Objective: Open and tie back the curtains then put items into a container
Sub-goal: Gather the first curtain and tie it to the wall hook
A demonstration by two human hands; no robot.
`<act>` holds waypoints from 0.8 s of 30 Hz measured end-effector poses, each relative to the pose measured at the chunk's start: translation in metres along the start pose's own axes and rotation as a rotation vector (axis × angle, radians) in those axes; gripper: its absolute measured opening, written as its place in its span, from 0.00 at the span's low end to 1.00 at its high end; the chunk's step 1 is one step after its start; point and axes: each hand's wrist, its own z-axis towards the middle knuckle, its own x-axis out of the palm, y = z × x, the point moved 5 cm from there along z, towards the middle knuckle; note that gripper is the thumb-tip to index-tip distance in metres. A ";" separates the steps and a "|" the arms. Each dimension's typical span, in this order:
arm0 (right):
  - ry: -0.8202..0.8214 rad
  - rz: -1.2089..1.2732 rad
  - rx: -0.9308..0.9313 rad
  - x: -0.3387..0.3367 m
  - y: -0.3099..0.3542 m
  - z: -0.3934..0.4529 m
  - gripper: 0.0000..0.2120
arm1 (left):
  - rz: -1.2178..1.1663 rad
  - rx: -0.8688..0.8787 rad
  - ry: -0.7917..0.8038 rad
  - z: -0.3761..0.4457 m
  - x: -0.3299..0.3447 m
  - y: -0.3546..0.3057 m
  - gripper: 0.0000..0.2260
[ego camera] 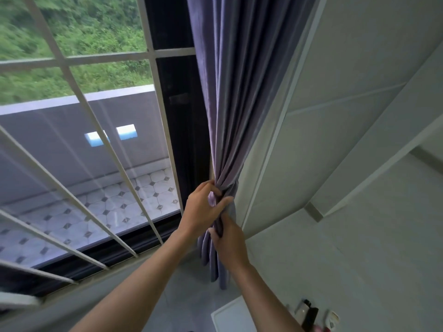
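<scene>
**Curtain bunched up against the wall, both hands on it**

So the purple curtain (230, 97) is pulled all the way over to the right side of the window (84, 144), hanging in tight folds. Its long axis runs straight up and down the frame, top end going out of view overhead, bottom hem hanging just above the floor (184, 293). It sits squeezed between the dark window frame (177, 130) and the white wall (347, 116), pretty much touching the wall edge.

The left hand (203, 209) is wrapped around the gathered part, fingers curled into the fabric where it pinches narrow. The right hand (230, 240) is just below it, closed on the same bundle, thumb side pressed against the cloth. The two hands are touching or nearly so.

Room-wise: the right is boxed in by the wall, the left is open glass with white bars (100, 130). Down in the bottom right corner there's a white tray-like thing (232, 315) and some small dark items (310, 317), too blurry to name.
</scene>
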 end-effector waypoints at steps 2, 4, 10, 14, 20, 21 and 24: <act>0.061 -0.007 -0.016 0.004 0.001 0.000 0.11 | 0.101 0.024 0.059 0.003 0.002 0.000 0.11; 0.121 -0.022 -0.058 0.006 0.004 -0.001 0.08 | 0.169 0.049 0.091 0.005 0.004 -0.001 0.07; -0.314 0.395 0.056 -0.018 0.000 -0.001 0.19 | 0.130 0.025 0.165 0.013 -0.005 -0.002 0.07; -0.269 0.568 -0.024 -0.023 0.011 0.010 0.25 | 0.017 -0.037 0.212 0.016 -0.011 0.001 0.09; 0.045 0.512 -0.062 -0.011 0.004 0.024 0.36 | 0.043 -0.040 0.287 0.023 -0.024 0.010 0.14; 0.060 0.492 -0.062 -0.011 0.004 0.026 0.36 | 0.035 -0.037 0.299 0.024 -0.026 0.011 0.15; -0.044 0.384 -0.083 -0.014 0.006 0.035 0.34 | 0.045 -0.028 0.354 0.024 -0.030 0.010 0.16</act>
